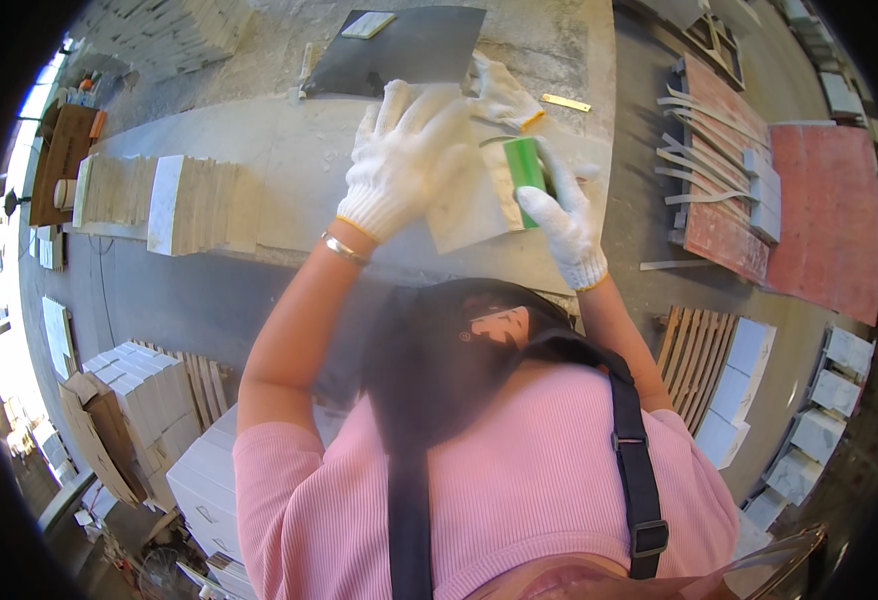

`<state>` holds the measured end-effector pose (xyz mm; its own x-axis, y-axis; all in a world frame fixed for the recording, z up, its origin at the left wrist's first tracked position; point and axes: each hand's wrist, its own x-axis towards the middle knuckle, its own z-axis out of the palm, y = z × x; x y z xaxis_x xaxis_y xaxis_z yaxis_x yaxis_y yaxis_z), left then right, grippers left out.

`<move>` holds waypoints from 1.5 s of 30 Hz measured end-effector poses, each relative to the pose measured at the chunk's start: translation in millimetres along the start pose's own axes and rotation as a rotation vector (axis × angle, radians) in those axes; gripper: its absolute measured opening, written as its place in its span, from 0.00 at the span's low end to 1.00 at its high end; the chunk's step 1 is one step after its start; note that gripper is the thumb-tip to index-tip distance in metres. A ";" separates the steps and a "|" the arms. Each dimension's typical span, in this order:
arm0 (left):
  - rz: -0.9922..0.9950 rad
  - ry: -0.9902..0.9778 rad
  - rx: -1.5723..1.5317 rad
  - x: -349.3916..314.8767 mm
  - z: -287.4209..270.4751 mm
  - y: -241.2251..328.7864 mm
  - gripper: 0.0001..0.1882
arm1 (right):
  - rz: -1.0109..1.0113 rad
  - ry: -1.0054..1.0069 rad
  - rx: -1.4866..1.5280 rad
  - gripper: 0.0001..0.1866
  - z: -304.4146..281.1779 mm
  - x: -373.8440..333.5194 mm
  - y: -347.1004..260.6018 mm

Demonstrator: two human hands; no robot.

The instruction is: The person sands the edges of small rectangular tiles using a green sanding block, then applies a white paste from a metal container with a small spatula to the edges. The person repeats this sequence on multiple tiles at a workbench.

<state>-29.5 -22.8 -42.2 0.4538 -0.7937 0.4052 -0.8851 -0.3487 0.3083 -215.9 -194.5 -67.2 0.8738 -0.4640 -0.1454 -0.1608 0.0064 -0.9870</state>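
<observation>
My left hand (409, 155), in a white knit glove, is open, its fingers outstretched over a pale square tile (459, 225) on the worktable. The hand hides much of this tile. To the right, my right hand (565, 215), gloved likewise, is closed around a green rectangular block (523, 165), thumb on its near face. The block stands on edge at the tile's right side; whether it touches the tile I cannot tell. Beyond my hands lies an empty white glove (504, 92) with an orange cuff edge. A small yellow strip (566, 102) lies to the right of it.
A dark sheet (399, 55) lies at the table's far side with a small pale tile (369, 25) on it. Rows of tiles (194, 205) stand at the left. Reddish boards (824, 215) with pale strips are at the right. Stacked white boxes (144, 390) stand lower left.
</observation>
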 end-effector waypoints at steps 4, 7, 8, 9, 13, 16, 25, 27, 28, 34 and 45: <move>0.008 -0.116 0.163 -11.6 0.3 18.9 0.31 | -0.031 0.127 0.024 0.39 -48.6 -42.6 -7.6; 0.199 -0.211 -0.041 -26.2 -8.7 46.9 0.32 | -0.026 0.225 -0.145 0.38 -76.4 -58.3 14.3; 0.309 -0.134 -0.076 -29.8 -13.0 55.0 0.28 | -0.004 0.268 -0.221 0.38 -81.8 -60.3 26.7; 0.355 -0.197 -0.140 -33.4 -18.1 60.7 0.27 | -0.004 0.263 -0.332 0.38 -86.7 -63.0 39.1; 0.498 -0.351 -0.350 -40.6 -31.9 63.2 0.21 | 0.090 0.304 -0.732 0.38 -86.8 -71.2 85.9; 0.431 -0.290 -0.387 -50.7 -47.0 45.4 0.22 | 0.137 0.300 -0.914 0.38 -73.6 -72.0 101.8; 0.082 -0.033 -0.155 -70.0 -49.5 23.2 0.22 | -0.321 0.165 -0.607 0.24 -37.4 -55.8 9.9; 0.091 -0.013 -0.141 -70.2 -45.4 21.0 0.21 | -0.553 0.073 -0.726 0.25 -13.4 -28.2 -2.8; 0.089 -0.015 -0.127 -71.7 -45.3 20.0 0.20 | -0.585 0.009 -0.755 0.25 -4.6 -18.3 -7.8; -0.063 -0.123 -0.238 -80.7 -41.9 18.1 0.25 | -0.637 -0.254 -0.716 0.27 19.3 -28.4 -4.0; 0.076 0.101 -0.211 -73.9 -37.2 15.9 0.16 | -0.666 0.204 -0.750 0.38 23.2 -39.9 -40.1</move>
<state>-73.3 48.9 -35.2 0.4044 -0.7558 0.5150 -0.8807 -0.1698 0.4423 -233.6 -155.7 -23.4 0.8069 -0.3132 0.5008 0.0221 -0.8312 -0.5555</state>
